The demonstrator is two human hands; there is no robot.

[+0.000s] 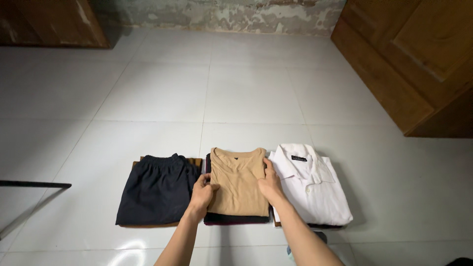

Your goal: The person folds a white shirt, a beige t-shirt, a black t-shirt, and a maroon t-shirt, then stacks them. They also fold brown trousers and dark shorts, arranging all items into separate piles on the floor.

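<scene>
A folded tan T-shirt (238, 180) tops the middle stack of clothes on the white tiled floor (246, 93), over darker folded garments. My left hand (202, 193) grips the tan shirt's left edge. My right hand (270, 181) holds its right edge, thumb on top. To the left lies a stack topped by black shorts (156, 192) over a brown garment. To the right lies a stack topped by a folded white collared shirt (310, 184).
A wooden cabinet (419, 54) stands at the far right. Another wooden piece (49, 22) is at the back left against a peeling wall (221, 15). A thin dark bar (29, 185) juts in from the left edge.
</scene>
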